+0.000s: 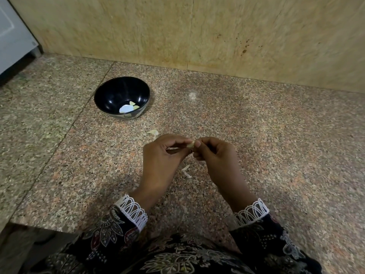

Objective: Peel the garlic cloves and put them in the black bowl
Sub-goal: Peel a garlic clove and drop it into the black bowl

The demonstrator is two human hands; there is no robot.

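A pale garlic clove (191, 144) is pinched between the fingertips of my left hand (164, 155) and my right hand (213, 155), both held just above the granite counter. The black bowl (110, 91) stands further back and to the left, with a few pale peeled cloves (132, 104) at its bottom. Another clove or piece of skin (153, 132) lies on the counter between the bowl and my hands. Thin white garlic skin (186, 170) lies on the counter beneath my hands.
The speckled granite counter (276, 145) ends at a beige stone wall (197, 32) behind. Its front edge drops off at the lower left. A white appliance (11, 36) stands at the far left corner.
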